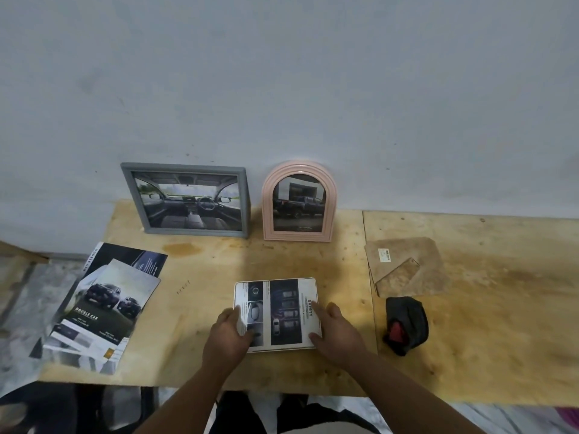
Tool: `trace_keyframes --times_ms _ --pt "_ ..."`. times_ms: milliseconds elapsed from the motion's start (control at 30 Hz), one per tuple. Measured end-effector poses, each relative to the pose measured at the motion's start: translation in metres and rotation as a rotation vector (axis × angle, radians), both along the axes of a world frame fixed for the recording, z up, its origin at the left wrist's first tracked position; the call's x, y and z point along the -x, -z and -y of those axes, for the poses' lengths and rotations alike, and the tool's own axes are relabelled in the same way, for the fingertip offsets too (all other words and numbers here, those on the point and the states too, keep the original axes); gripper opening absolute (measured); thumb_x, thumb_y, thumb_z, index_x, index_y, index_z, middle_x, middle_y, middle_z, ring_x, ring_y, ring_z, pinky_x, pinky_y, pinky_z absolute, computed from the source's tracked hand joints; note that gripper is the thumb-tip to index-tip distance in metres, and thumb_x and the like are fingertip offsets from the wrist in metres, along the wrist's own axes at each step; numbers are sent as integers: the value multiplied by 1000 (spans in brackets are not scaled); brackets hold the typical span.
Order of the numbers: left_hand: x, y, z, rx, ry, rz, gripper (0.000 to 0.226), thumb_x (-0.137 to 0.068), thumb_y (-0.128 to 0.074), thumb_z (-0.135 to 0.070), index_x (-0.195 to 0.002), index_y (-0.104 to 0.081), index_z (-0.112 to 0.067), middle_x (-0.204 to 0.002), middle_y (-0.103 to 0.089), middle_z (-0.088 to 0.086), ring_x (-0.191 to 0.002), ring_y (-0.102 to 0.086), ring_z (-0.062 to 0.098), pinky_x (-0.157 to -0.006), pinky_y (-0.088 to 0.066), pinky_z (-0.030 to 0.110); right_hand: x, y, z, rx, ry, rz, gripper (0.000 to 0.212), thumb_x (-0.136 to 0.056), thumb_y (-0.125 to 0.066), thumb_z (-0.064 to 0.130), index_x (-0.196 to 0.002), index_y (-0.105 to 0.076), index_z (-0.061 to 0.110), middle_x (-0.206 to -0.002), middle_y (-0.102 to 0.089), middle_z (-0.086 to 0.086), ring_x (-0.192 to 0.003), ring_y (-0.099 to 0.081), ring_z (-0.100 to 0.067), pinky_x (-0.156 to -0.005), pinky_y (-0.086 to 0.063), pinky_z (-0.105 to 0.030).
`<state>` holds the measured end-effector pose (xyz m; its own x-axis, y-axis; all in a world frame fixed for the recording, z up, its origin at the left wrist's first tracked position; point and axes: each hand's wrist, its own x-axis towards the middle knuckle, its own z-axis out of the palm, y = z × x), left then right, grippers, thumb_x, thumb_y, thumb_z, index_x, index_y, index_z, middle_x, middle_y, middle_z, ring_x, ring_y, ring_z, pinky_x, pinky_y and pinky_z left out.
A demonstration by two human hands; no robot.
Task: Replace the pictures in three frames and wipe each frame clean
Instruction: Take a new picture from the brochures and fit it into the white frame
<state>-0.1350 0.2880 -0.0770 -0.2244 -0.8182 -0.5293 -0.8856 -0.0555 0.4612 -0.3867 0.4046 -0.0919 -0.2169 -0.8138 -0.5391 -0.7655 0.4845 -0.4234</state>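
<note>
I find the white frame [279,313] flat at mid-tabletop [219,270], its SAFETY picture facing up. Left hand [230,332] fingers clamp its left edge; right hand [336,330] fingers, spread apart, press its right edge. Grey frame [188,200] and pink arched frame [299,202] lean against the wall behind.

Dim, soft, wide-angle edge warping

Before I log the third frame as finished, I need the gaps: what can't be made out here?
- Head view: the white frame's lower left corner, covered by the left hand.
- Head view: the label on the backing board, too small to read.
- Head view: the backs of the grey frame and pink frame, turned to the wall.
- Head view: the red item in the black cloth, mostly wrapped.
</note>
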Motion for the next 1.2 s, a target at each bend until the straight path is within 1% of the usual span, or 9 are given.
trace_keyframes --times_ms 367,500,600,700,833,933,1033,1100,1200 --pt "-5 -3 2 65 223 106 71 -91 -67 -47 -152 -46 -18 -157 -41 8 -134 -50 29 -106 -46 37 -1 7 6 -27 -53 -75 83 -95 -55 55 -162 -12 34 -146 -36 -2 -123 -54 -21 -98 -56 -35" --pt "-11 1 2 85 274 132 74 -92 -65 -52 -155 -40 -22 -160 -38 6 -137 -48 28 -106 -48 40 6 0 10 8 -16 -24 77 -95 -56 55 -160 -20 37 -143 -43 2 -122 -56 -18 -95 -57 -33" --pt "-12 3 5 83 254 132 82 -91 -66 -53 -159 -31 -21 -161 -36 5 -139 -46 28 -106 -48 41 29 -13 18 110 151 1 66 -94 -59 55 -154 -36 39 -140 -52 7 -110 -61 -11 -90 -56 -29" --pt "-11 6 9 62 262 161 101 -85 -68 -59 -163 -18 -18 -161 -32 7 -140 -44 28 -106 -49 40 69 -27 24 210 371 16 58 -95 -59 55 -148 -46 35 -123 -61 9 -100 -63 -8 -88 -59 -35" --pt "-8 2 9 29 329 288 127 -72 -72 -75 -164 -6 -16 -169 -15 6 -148 -30 32 -114 -41 43 137 -37 28 227 652 -40 51 -96 -56 50 -141 -53 26 -120 -68 -2 -99 -67 -21 -90 -59 -45" --pt "-7 -1 6 -5 378 398 136 -67 -67 -84 -163 3 -19 -172 0 0 -155 -14 31 -119 -33 46 183 -36 30 118 832 -125 67 -90 -42 66 -142 -46 24 -131 -60 -15 -114 -60 -36 -97 -53 -53" --pt "-8 2 2 -28 349 388 142 -62 -67 -86 -163 10 -22 -172 9 -3 -157 -4 28 -121 -30 49 220 -26 26 -131 870 -164 93 -74 -76 65 -144 -35 19 -142 -42 -21 -132 -41 -44 -106 -39 -57" --pt "-6 3 0 -15 335 390 140 -64 -67 -84 -162 13 -23 -172 12 -4 -157 -3 26 -121 -30 49 231 -16 22 -228 836 -179 111 -63 -85 67 -145 -30 17 -143 -37 -23 -133 -36 -46 -107 -36 -58" --pt "-4 2 -1 8 347 412 135 -70 -65 -81 -162 14 -22 -172 12 -3 -157 -5 27 -121 -31 48 232 -6 22 -235 857 -200 120 -59 -90 62 -148 -21 20 -148 -27 -21 -137 -28 -49 -109 -33 -65"
